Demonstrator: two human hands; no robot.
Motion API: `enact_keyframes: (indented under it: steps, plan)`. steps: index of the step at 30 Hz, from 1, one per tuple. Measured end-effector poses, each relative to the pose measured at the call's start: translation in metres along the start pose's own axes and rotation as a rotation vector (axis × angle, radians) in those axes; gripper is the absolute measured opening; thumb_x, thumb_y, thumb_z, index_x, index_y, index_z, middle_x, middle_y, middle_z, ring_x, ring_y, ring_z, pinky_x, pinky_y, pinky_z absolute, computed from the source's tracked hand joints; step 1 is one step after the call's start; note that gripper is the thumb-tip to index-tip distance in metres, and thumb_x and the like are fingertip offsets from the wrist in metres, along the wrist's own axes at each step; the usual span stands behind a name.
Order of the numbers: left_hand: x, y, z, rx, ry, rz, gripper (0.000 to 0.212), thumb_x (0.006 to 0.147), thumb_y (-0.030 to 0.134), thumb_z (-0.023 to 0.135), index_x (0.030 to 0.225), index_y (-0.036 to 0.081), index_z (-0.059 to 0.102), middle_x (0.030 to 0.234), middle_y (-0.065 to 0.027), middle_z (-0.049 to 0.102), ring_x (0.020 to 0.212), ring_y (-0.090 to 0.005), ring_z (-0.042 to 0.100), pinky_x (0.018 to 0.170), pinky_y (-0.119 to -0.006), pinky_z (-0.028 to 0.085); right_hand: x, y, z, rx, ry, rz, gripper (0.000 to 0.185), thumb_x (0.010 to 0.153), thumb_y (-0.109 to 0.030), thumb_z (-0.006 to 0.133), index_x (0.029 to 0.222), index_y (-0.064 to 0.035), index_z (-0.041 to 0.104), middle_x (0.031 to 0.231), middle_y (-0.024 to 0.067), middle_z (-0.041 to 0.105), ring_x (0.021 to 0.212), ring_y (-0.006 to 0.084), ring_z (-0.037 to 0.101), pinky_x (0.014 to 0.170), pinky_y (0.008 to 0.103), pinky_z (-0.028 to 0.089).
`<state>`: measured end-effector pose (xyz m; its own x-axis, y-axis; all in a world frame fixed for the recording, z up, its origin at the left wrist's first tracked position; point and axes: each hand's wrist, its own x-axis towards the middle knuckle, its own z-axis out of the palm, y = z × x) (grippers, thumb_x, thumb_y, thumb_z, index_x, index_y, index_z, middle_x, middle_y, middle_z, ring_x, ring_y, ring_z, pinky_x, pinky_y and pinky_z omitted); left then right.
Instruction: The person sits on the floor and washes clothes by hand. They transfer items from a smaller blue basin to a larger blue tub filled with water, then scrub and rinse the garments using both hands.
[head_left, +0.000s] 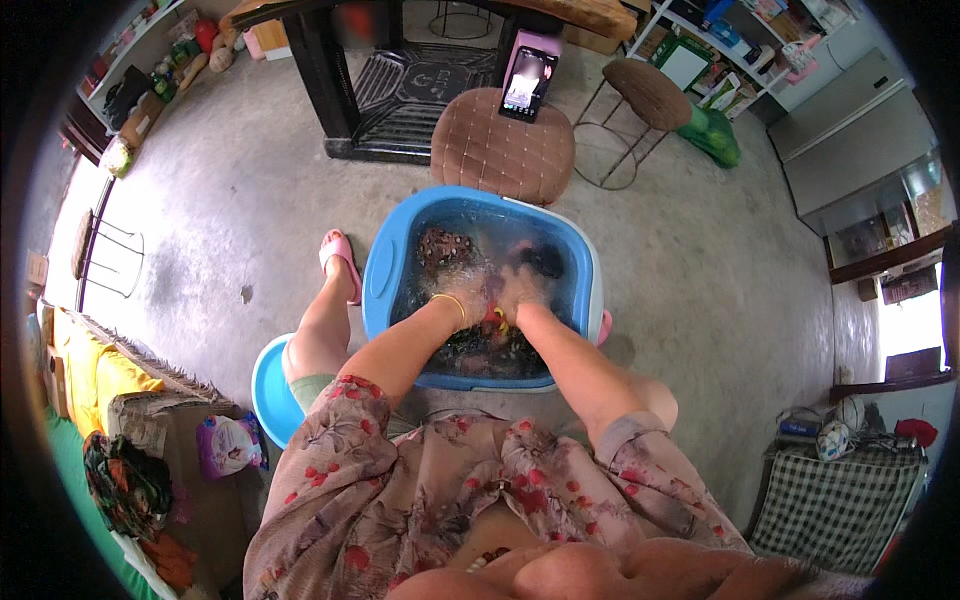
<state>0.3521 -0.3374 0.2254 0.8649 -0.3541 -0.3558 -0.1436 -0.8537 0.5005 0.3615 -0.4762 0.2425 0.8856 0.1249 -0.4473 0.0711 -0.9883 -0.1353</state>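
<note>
A blue plastic basin (379, 259) with a pale outer rim stands on the floor before me, holding water and dark wet cloth (495, 360). Both hands are in the basin, close together and blurred by water or motion. My left hand (469, 294), with a yellow bangle at the wrist, is at a cloth with red and yellow patches (495, 315). My right hand (519, 291) meets it from the other side. How firmly the fingers grip is hidden. Beyond them lie a brown spotted cloth (444, 251) and a black cloth (544, 261).
A brown padded stool (499, 150) touches the basin's far side and bears a propped phone (529, 86). Behind it stands a black-legged table (319, 82). Another stool (645, 94) is at the far right. A light-blue tub (270, 390) sits by my left leg.
</note>
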Motion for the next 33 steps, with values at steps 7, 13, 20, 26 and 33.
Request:
enact_keyframes:
  steps: [7, 13, 20, 26, 33]
  plan:
    - [0.035, -0.026, 0.028, 0.054, 0.162, -0.126, 0.057, 0.079, 0.038, 0.058, 0.13, 0.017, 0.044, 0.125, -0.0234, 0.05, 0.114, -0.0429, 0.047, 0.098, -0.045, 0.038, 0.018, 0.004, 0.008, 0.355, 0.076, -0.126, 0.048, 0.087, -0.039, 0.045, 0.128, -0.0144, 0.043, 0.122, 0.0178, 0.051, 0.11, 0.0353, 0.051, 0.098, 0.0416, 0.035]
    - [0.024, -0.011, -0.006, -0.019, 0.117, -0.134, 0.046, 0.08, 0.031, 0.057, 0.121, 0.01, 0.052, 0.114, -0.0237, 0.056, 0.104, -0.0394, 0.054, 0.091, -0.045, 0.043, 0.044, 0.014, 0.024, 0.244, 0.208, -0.12, 0.043, 0.088, -0.035, 0.046, 0.125, -0.0136, 0.044, 0.131, 0.0177, 0.043, 0.12, 0.0339, 0.042, 0.1, 0.0417, 0.033]
    - [0.021, -0.028, -0.005, -0.222, 0.243, -0.028, 0.048, 0.071, 0.03, 0.064, 0.112, 0.007, 0.056, 0.103, -0.0265, 0.058, 0.099, -0.0396, 0.056, 0.089, -0.042, 0.044, 0.052, 0.022, 0.03, 0.865, 0.194, -0.273, 0.025, 0.086, -0.015, 0.046, 0.106, -0.004, 0.056, 0.094, 0.0141, 0.061, 0.092, 0.0287, 0.057, 0.088, 0.0347, 0.041]
    - [-0.025, -0.01, -0.029, -0.488, 0.454, 0.257, 0.036, 0.07, 0.023, 0.063, 0.097, 0.002, 0.054, 0.088, -0.0203, 0.055, 0.091, -0.0356, 0.051, 0.084, -0.04, 0.041, 0.018, 0.013, -0.018, 1.205, 0.216, -0.577, 0.017, 0.08, -0.01, 0.051, 0.093, -0.0003, 0.056, 0.086, 0.0046, 0.057, 0.084, 0.0135, 0.052, 0.082, 0.0263, 0.041]
    - [-0.092, 0.011, -0.057, -0.387, 0.409, 0.214, 0.04, 0.075, 0.029, 0.062, 0.104, 0.004, 0.05, 0.103, -0.0202, 0.053, 0.099, -0.0364, 0.051, 0.087, -0.042, 0.04, -0.055, 0.002, -0.058, 0.834, 0.305, -0.562, 0.037, 0.077, -0.016, 0.054, 0.113, -0.0056, 0.055, 0.095, 0.0088, 0.059, 0.097, 0.0231, 0.052, 0.091, 0.0347, 0.038]
